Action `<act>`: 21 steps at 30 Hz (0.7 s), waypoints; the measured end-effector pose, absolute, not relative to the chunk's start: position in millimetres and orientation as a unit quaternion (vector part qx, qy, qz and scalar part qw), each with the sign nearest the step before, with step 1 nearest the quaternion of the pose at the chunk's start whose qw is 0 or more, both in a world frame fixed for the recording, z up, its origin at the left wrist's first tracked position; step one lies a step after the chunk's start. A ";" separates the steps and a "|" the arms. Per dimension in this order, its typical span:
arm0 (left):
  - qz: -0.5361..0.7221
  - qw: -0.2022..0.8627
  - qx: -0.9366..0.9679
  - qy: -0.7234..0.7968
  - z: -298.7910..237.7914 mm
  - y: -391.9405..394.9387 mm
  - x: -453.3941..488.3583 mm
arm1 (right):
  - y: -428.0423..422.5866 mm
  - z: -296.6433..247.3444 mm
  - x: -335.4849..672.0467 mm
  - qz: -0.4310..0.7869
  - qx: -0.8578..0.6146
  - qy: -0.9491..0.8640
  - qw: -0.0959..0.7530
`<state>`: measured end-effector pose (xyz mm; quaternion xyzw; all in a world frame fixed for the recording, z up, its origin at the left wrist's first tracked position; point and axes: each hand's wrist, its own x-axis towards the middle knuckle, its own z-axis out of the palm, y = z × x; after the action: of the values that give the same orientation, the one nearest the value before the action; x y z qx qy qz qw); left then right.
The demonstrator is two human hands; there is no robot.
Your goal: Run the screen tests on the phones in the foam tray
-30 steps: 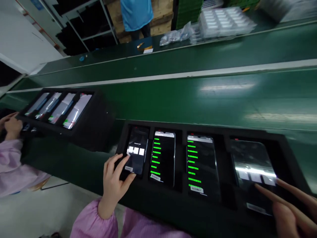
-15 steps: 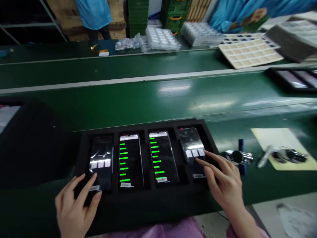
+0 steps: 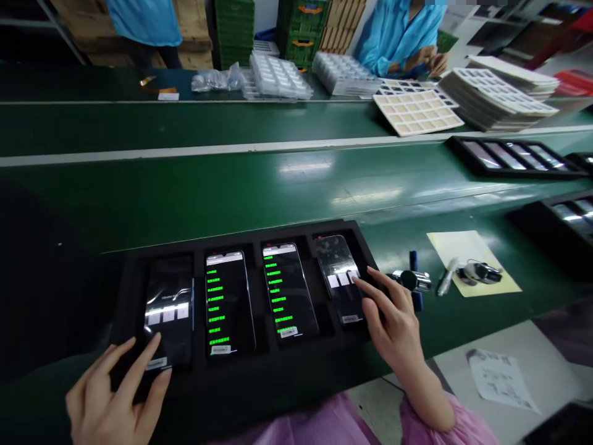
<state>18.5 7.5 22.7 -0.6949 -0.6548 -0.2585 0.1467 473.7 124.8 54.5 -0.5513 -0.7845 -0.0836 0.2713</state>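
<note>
A black foam tray [image 3: 199, 244] lies in front of me with smartphones in its slots. My left hand [image 3: 115, 395] is open at the tray's lower left, its index fingertip on or just over the leftmost phone [image 3: 169, 337], whose dark screen shows white squares. My right hand [image 3: 393, 315] is open too, index fingertip at the white squares of the rightmost phone [image 3: 331, 259]. Between them, the second phone [image 3: 236, 296] and the third phone [image 3: 299, 290] show green lines of text on black. Neither hand grasps anything.
Right of the tray are a shiny metal object [image 3: 412, 281] and a yellow sheet [image 3: 449, 247] with small items. More phone trays [image 3: 491, 173] stand farther right. Clear plastic trays [image 3: 282, 77] and beige trays [image 3: 417, 111] sit across the bench, where people in blue work.
The whole view has shifted, so the tray and both hands appear farther left. My right index finger now points at the rightmost white square instead of lower on the screen.
</note>
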 end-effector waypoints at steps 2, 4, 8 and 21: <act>-0.260 0.150 -0.694 -0.654 22.8 8.7 19.2 | 125.5 56.0 473.4 -0.085 -0.552 -0.788 0.259; -0.262 0.157 -0.697 -0.649 23.1 10.2 19.7 | 125.7 59.1 469.0 -0.085 -0.550 -0.792 0.252; -0.267 0.159 -0.699 -0.645 25.8 12.6 20.4 | 127.0 69.8 439.0 -0.056 -0.509 -0.819 0.258; -0.247 0.144 -0.687 -0.668 37.7 14.1 27.6 | 124.7 73.2 401.0 -0.026 -0.403 -0.883 0.240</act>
<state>27.6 14.1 37.7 -0.6874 -0.6676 -0.2472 0.1437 401.0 124.7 73.2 -0.4032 -0.8826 -0.0262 0.2403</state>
